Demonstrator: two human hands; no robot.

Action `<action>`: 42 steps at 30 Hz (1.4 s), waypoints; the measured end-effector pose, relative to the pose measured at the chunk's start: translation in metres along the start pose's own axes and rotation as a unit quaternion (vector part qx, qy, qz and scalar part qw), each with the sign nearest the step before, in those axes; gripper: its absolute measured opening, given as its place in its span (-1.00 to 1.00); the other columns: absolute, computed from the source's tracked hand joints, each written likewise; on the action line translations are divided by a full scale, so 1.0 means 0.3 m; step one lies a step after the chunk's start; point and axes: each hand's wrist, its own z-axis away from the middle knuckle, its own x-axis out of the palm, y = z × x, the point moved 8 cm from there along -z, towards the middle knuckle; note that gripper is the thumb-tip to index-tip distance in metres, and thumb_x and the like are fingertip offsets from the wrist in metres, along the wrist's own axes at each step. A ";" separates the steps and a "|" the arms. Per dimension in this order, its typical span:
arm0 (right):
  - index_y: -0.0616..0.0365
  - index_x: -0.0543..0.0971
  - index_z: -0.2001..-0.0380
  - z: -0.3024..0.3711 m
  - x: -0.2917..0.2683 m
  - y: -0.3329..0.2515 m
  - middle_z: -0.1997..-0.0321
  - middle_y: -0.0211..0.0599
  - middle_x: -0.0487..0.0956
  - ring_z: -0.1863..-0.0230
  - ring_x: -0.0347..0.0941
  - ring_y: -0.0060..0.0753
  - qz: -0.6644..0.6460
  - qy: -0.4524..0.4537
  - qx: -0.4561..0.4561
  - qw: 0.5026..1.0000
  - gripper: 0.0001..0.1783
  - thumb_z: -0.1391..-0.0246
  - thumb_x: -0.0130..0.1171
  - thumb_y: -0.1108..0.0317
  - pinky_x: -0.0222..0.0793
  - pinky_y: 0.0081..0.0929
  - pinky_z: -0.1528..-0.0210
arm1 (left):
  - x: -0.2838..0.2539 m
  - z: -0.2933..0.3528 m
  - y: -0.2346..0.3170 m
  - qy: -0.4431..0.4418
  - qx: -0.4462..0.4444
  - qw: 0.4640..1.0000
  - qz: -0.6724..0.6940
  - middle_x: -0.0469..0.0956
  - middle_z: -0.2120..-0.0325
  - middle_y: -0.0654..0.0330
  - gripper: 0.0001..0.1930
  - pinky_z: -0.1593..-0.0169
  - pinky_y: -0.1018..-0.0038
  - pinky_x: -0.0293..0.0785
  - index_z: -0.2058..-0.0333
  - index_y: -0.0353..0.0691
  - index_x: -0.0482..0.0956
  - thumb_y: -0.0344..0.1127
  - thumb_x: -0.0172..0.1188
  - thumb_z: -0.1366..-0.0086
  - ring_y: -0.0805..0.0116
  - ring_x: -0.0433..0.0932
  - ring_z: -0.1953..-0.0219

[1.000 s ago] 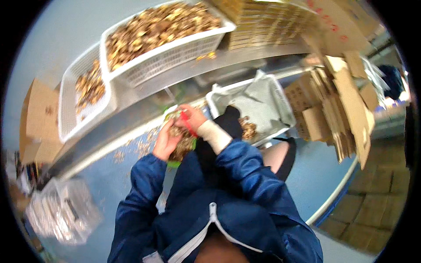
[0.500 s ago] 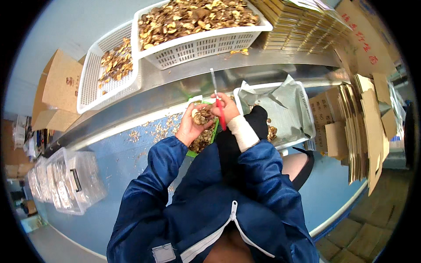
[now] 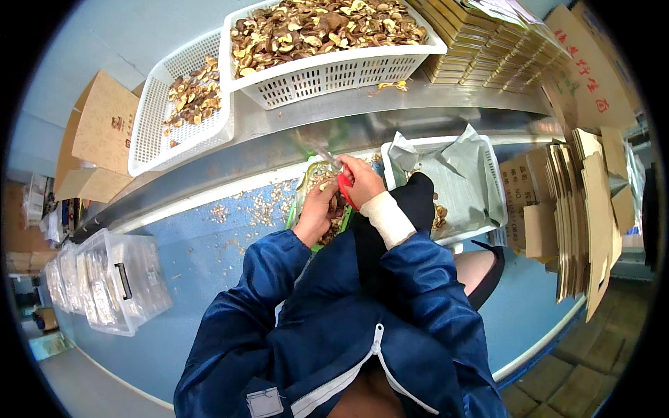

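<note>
My right hand [image 3: 365, 182], with a pale wrap at the wrist, grips scissors [image 3: 344, 182] by their red handles. The blades, blurred, point up and left. My left hand [image 3: 316, 212] is curled just beside them, back upward, with a small pale piece of dried mushroom [image 3: 325, 184] at its fingertips. Most of what lies in that palm is hidden. Both hands are above a green-rimmed basket [image 3: 290, 212] containing mushroom bits, between my knees and the steel table.
On the steel table [image 3: 293, 124] stand a heaped white basket [image 3: 334, 76], a flatter basket [image 3: 143, 143] and stacked cartons [image 3: 481, 52]. A lined white crate [image 3: 467, 188] is right of my knee, beside flattened cardboard [image 3: 592, 230]. A clear bin [image 3: 143, 279] sits left; crumbs litter the blue floor [image 3: 209, 258].
My left hand has turned from palm up, showing the dried mushrooms, to back up, and moved lower. The scissors have tilted left toward it. The view has shifted slightly.
</note>
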 end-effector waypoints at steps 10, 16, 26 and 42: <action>0.16 0.30 0.03 -0.006 0.026 0.063 0.29 -0.15 0.47 0.28 0.40 -0.36 -0.140 0.023 0.033 0.989 -0.36 0.23 0.30 0.30 0.32 -0.48 0.21 | -0.166 -0.092 0.087 0.036 0.026 0.999 0.023 0.44 0.56 0.30 -0.87 0.72 0.68 0.07 0.38 -0.14 0.39 -0.25 0.07 -0.16 0.55 0.36 0.62; 0.13 0.35 0.09 0.016 0.094 0.054 0.31 -0.09 0.44 0.19 0.32 -0.06 0.020 -0.068 0.006 0.997 -0.31 0.27 0.27 -0.02 0.23 -0.25 0.13 | -0.186 -0.091 0.195 0.008 0.083 0.996 0.018 0.44 0.56 0.27 -0.86 0.71 0.67 0.10 0.38 -0.17 0.40 -0.27 0.10 -0.15 0.55 0.37 0.63; 0.02 0.39 0.11 0.035 0.139 0.073 0.32 -0.01 0.48 0.24 0.40 0.05 0.067 -0.113 0.010 0.991 -0.44 0.16 0.14 -0.05 0.30 -0.20 0.21 | -0.164 -0.072 0.183 -0.023 0.121 0.972 -0.198 0.32 0.76 0.37 -0.91 0.72 0.65 0.02 0.40 -0.19 0.44 -0.32 0.09 -0.17 0.64 0.21 0.78; 0.04 0.32 -0.02 0.032 0.091 0.009 0.21 -0.09 0.49 0.20 0.44 -0.16 -0.095 -0.086 -0.053 0.990 -0.40 0.19 0.22 0.36 0.34 -0.44 0.16 | -0.014 -0.004 0.078 -0.190 0.015 0.886 -0.423 0.45 0.59 0.40 -0.79 0.60 0.66 0.20 0.26 -0.24 0.49 -0.32 0.09 -0.13 0.66 0.32 0.63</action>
